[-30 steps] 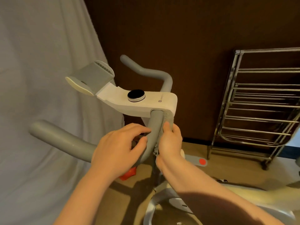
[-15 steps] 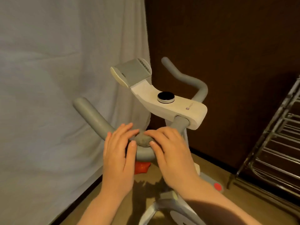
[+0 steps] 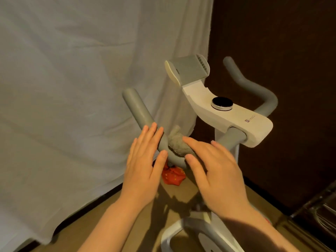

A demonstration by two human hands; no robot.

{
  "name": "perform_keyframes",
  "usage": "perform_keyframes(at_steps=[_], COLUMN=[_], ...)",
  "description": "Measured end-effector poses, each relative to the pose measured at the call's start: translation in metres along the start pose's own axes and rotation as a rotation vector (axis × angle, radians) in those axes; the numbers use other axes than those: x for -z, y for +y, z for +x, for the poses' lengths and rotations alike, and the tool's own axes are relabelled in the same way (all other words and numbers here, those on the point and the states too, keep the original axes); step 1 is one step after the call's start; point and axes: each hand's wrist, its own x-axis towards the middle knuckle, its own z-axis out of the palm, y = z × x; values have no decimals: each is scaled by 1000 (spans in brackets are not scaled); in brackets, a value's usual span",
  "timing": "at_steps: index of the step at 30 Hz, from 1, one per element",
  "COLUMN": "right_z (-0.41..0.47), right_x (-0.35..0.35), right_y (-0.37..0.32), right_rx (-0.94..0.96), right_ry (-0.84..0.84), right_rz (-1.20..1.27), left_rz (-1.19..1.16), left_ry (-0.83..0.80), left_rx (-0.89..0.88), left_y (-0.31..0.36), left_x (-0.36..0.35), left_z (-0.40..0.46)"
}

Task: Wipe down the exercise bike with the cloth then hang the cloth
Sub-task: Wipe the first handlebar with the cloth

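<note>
Cloth: fuzzy grey wad of cloth [image 3: 179,143] bunched on the exercise bike's smooth grey tubular handlebar [image 3: 140,113].
Surroundings: white draped sheet [image 3: 72,88] at 9 o'clock; crumpled red fabric [image 3: 173,176] on the floor below.
Hands: left hand [image 3: 143,160] flat-fingered against the bar, at the cloth's 9 o'clock; right hand [image 3: 212,170] at its 4 o'clock, straight fingers pressing it.

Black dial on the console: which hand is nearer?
Right. The right hand sits below the black dial, fingertips on the cloth; the left hand lies farther left on the handlebar.
</note>
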Motion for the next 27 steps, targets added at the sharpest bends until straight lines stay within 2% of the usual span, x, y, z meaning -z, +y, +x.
perform_keyframes(at_steps=[2,5,9,15,18,23,27], right_z=[-1,16,15,54,47,82,78], right_x=[-5,-26,-16,-45,-37,-63,-62], right_y=[-8,-33,-26,-56,-54,-77,-79], right_rx=[-70,-65,7,-138,-141,-253,-208], right_ry=[50,131,83,31,-21,61,46], right_rz=[-12,-117,-146,-345,-266,-335,-312], left_rz=[34,21,45,2,-14,-55,-104], left_ry=[4,26,23,70,72,111,77], left_rx=[4,1,-29,-27,-56,-58,-82], left_y=[-5,-11,-19,-30,-37,-54,-63], left_x=[4,6,16,30,42,58,64], left_z=[-1,4,16,36,43,65,76])
